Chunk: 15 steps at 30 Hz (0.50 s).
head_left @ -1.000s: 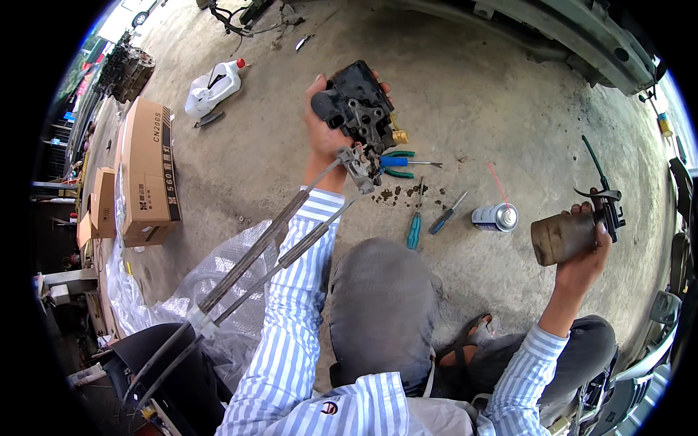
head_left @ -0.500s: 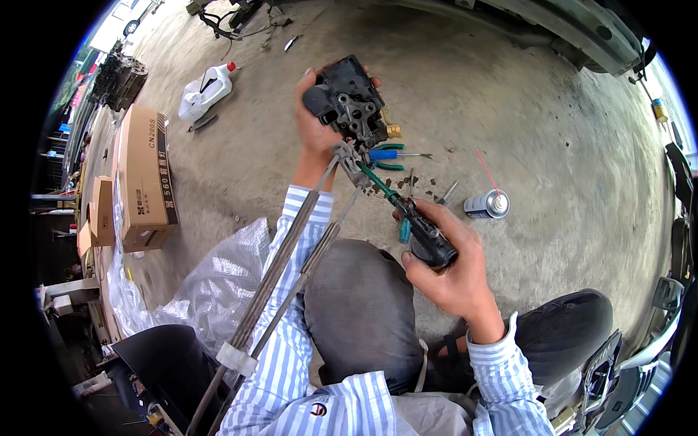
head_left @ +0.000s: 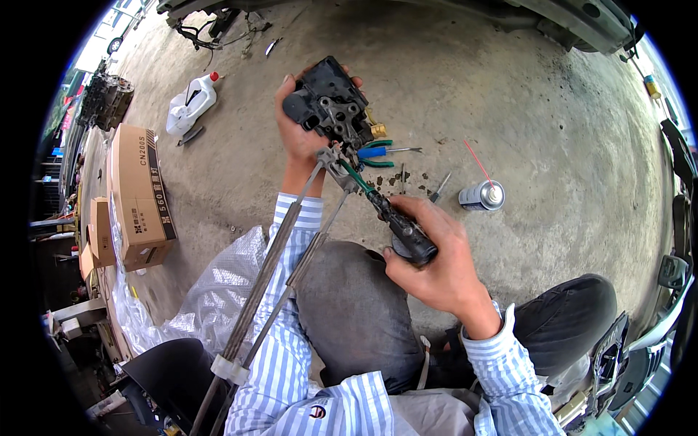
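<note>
My left hand (head_left: 297, 142) is closed around a black door latch (head_left: 327, 91) with a dark metal plate and a yellow plastic piece on its side. Two cables (head_left: 256, 316) in dark sleeves run from the latch's lower end down over my left forearm, through a white clip (head_left: 230, 369). In my right hand (head_left: 445, 272) is a screwdriver (head_left: 407, 234) with a black handle and a green shaft. Its tip reaches the metal bracket (head_left: 337, 168) where the cables join the latch; exact contact is too small to tell.
On the concrete floor beyond lie green-handled pliers (head_left: 379, 164), a blue-handled screwdriver (head_left: 373, 152) and a spray can (head_left: 481, 196) with a red straw. To the left are cardboard boxes (head_left: 138, 203), bubble wrap (head_left: 218, 283) and a white jug (head_left: 190, 105).
The whole view has shifted slightly, so the floor items sit further left. Both hands keep their grips, and the screwdriver stays at the bracket.
</note>
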Tool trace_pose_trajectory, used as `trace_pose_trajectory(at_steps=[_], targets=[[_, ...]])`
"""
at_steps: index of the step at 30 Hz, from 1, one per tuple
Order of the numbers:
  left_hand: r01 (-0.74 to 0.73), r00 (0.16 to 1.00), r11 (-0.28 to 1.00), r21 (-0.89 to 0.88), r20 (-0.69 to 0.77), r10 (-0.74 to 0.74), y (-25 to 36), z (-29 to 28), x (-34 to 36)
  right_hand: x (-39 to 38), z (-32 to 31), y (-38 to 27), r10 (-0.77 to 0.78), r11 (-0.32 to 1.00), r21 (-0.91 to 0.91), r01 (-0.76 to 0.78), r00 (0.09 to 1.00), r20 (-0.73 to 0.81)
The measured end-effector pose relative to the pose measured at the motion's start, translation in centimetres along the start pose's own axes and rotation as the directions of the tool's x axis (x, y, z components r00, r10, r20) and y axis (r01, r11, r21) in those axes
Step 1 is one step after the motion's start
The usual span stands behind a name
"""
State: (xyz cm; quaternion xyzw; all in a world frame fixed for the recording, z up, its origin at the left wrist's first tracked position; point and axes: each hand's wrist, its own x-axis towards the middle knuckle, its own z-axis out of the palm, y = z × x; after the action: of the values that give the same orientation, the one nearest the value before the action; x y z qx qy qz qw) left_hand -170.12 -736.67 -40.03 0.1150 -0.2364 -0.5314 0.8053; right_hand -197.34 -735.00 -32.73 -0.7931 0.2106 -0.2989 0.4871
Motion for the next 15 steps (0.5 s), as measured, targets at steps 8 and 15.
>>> trace_pose_trajectory(at_steps=[8, 15], targets=[[0.037, 0.999, 0.999, 0.007, -0.014, -0.037, -0.3, -0.5, 0.2, 0.3, -0.7, 0.4, 0.180, 0.979, 0.088, -0.185, 0.982, 0.062], [0.053, 0.997, 0.998, -0.035, -0.048, -0.054, -1.3, 0.0, 0.5, 0.5, -2.1, 0.4, 0.119, 0.993, 0.009, -0.120, 0.989, 0.090]])
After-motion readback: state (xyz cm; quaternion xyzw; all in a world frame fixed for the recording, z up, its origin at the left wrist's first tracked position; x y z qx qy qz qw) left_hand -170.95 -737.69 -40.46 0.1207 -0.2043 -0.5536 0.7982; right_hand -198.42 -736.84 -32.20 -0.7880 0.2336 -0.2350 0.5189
